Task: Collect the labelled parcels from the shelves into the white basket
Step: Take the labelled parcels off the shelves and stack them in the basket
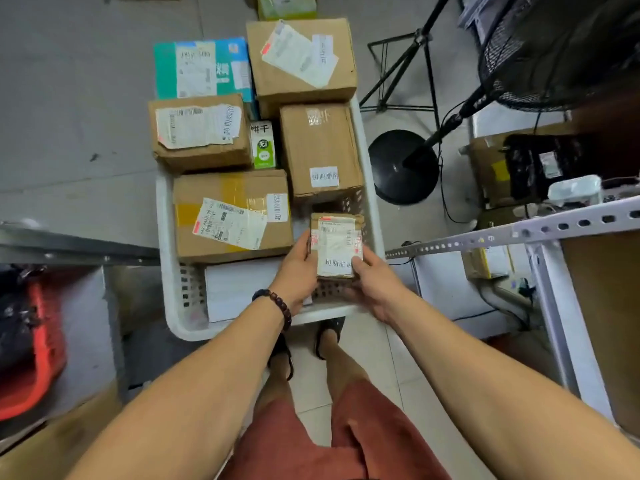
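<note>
Forearms filled the bottom of my feed, rising from five and seven o'clock to meet over the near end of the white basket. The left hand, a bead bracelet on its wrist, gripped the nine o'clock edge of a small labelled parcel, fingers curled round its side. The right hand pinched the five o'clock corner, with the thumb pressed on the label and the fingers hidden beneath. The parcel lay label up and level over the basket's near right corner. I could not tell whether it had reached the mesh floor.

I judged the collecting well along. A wide brown box sat at nine o'clock of the held parcel, a tall brown box at twelve, and a crumpled brown box and a green carton lay farther up. A teal box and a large brown box lay at the far end, though I could not tell if they were inside the rim or beyond it.

At three o'clock a metal shelf rail crossed the frame, with a yellowish parcel under it. I took that as one left to fetch once this parcel was set down.
</note>
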